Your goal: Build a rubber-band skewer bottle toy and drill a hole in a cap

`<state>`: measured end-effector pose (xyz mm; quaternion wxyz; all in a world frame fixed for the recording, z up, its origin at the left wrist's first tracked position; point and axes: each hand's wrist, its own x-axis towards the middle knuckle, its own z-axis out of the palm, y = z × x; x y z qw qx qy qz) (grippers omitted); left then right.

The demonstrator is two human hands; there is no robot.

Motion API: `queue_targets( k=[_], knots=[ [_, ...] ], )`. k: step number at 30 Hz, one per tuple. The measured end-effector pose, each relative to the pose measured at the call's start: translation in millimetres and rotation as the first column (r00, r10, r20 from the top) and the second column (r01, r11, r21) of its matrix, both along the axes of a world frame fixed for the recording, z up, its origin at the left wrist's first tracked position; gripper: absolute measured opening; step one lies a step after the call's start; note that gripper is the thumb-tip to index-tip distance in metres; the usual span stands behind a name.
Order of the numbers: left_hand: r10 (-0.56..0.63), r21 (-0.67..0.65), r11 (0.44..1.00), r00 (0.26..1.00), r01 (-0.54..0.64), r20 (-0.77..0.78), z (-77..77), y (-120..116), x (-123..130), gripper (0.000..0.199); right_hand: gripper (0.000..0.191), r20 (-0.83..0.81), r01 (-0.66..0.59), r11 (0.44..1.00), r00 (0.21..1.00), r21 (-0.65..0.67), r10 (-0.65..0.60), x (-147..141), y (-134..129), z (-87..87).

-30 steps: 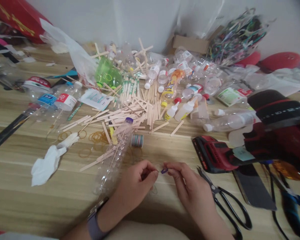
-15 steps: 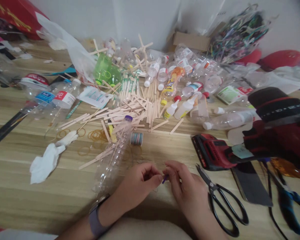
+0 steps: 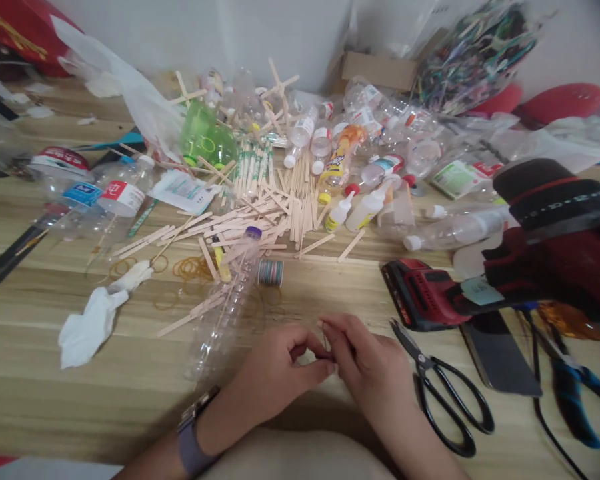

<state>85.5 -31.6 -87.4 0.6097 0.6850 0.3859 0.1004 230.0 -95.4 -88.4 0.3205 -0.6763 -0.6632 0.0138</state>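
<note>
Wooden planks form the tabletop (image 3: 330, 290), and over its near edge both of the person's hands work close together. The left hand (image 3: 270, 370), with a purple watch strap (image 3: 195, 443) on its wrist, has its thumb and forefinger pressed together at the tips. The right hand (image 3: 375, 363) does likewise, its fingertips touching or nearly touching those of the left. Between them runs a thin strand (image 3: 325, 339), pinched in both grips; I cannot tell whether anything else is hidden under the fingers.

Just beside the right hand lie black-handled scissors (image 3: 424, 361), their blades slightly apart. Beyond them are a dark phone (image 3: 503, 353), blue-and-black pliers (image 3: 567, 400) and a red-and-black power tool (image 3: 430, 293). Ahead of the left hand, a spool of multicoloured thread (image 3: 271, 273) rests near a clear bottle (image 3: 223, 310) with a purple cap (image 3: 253, 232). Further off spread loose wooden sticks (image 3: 250, 217), rubber bands (image 3: 193, 269), two white glue bottles (image 3: 366, 210) and green bottles (image 3: 199, 130).
</note>
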Motion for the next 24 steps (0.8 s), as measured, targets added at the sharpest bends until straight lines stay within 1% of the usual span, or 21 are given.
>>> queue_targets(
  k=[2,3,4,5,6,8,9,10,11,12,13,14,15,16,17,18,19,20,21,22,24],
  knots=[
    [-0.047,0.184,0.982,0.999,0.048,-0.013,0.1,-2,-2,0.005,0.026,-0.088,0.030,0.999,0.996,-0.040,-0.034,-1,2,0.3],
    [-0.084,0.299,0.950,0.996,0.088,-0.028,0.1,-4,-4,0.007,0.024,-0.164,0.049,0.995,0.984,-0.085,-0.062,-1,3,0.4],
    [-0.120,0.421,0.898,0.991,0.131,-0.053,0.0,-5,-5,0.011,0.023,-0.261,0.058,0.987,0.961,-0.148,-0.095,-2,5,0.5],
    [-0.150,0.540,0.824,0.985,0.172,-0.086,-0.1,-6,-7,0.015,0.022,-0.362,0.055,0.974,0.922,-0.220,-0.134,-2,6,0.5],
    [-0.163,0.649,0.733,0.979,0.203,-0.122,-0.3,-7,-9,0.020,0.020,-0.452,0.038,0.956,0.875,-0.291,-0.172,-3,8,0.6],
    [-0.169,0.798,0.552,0.970,0.242,-0.176,-0.9,-9,-12,0.027,0.019,-0.561,-0.014,0.919,0.796,-0.395,-0.229,-4,11,0.4],
    [-0.174,0.837,0.485,0.966,0.253,-0.191,-1.5,-10,-14,0.029,0.019,-0.580,-0.035,0.905,0.778,-0.425,-0.242,-5,12,0.0],
    [-0.183,0.860,0.438,0.963,0.262,-0.199,-2.2,-10,-15,0.029,0.018,-0.583,-0.051,0.894,0.775,-0.445,-0.246,-5,13,-0.5],
    [-0.190,0.871,0.412,0.961,0.265,-0.203,-3.1,-11,-16,0.030,0.018,-0.573,-0.059,0.887,0.782,-0.459,-0.245,-5,14,-1.2],
    [-0.189,0.876,0.404,0.961,0.261,-0.200,-4.1,-12,-16,0.030,0.019,-0.558,-0.065,0.880,0.795,-0.470,-0.239,-4,14,-2.1],
    [-0.183,0.876,0.412,0.964,0.252,-0.191,-4.9,-12,-16,0.030,0.020,-0.539,-0.069,0.875,0.810,-0.479,-0.232,-3,15,-3.1],
    [-0.172,0.864,0.443,0.969,0.238,-0.178,-5.6,-12,-15,0.030,0.020,-0.520,-0.072,0.870,0.825,-0.487,-0.222,-2,15,-4.3],
    [-0.161,0.836,0.503,0.974,0.221,-0.161,-5.9,-12,-13,0.029,0.020,-0.503,-0.074,0.868,0.838,-0.490,-0.213,-1,16,-5.4],
    [-0.148,0.779,0.594,0.979,0.202,-0.141,-5.7,-11,-12,0.028,0.020,-0.488,-0.075,0.868,0.849,-0.491,-0.203,1,17,-6.4],
    [-0.134,0.684,0.706,0.984,0.181,-0.121,-5.2,-9,-9,0.024,0.020,-0.476,-0.075,0.869,0.858,-0.489,-0.194,3,18,-7.3],
    [-0.120,0.545,0.823,0.987,0.158,-0.104,-4.4,-7,-7,0.020,0.019,-0.465,-0.077,0.871,0.867,-0.485,-0.182,5,18,-7.9],
    [-0.104,0.370,0.920,0.991,0.130,-0.090,-3.6,-5,-4,0.016,0.018,-0.451,-0.081,0.873,0.877,-0.480,-0.166,6,19,-8.3],
    [-0.084,0.185,0.978,0.994,0.096,-0.074,-3.0,-2,-2,0.012,0.017,-0.439,-0.093,0.875,0.887,-0.475,-0.145,7,21,-8.4],
    [-0.063,0.018,0.998,0.997,0.064,-0.050,-2.8,0,-1,0.010,0.017,-0.433,-0.112,0.875,0.894,-0.471,-0.118,7,22,-8.2],
    [-0.038,-0.120,0.992,0.999,0.036,-0.020,-3.2,2,0,0.010,0.016,-0.431,-0.135,0.874,0.898,-0.466,-0.092,7,23,-7.8],
    [0.019,-0.331,0.944,0.999,-0.004,0.041,-5.0,4,1,0.014,0.017,-0.435,-0.168,0.878,0.899,-0.449,-0.050,7,25,-6.2]
  ],
)
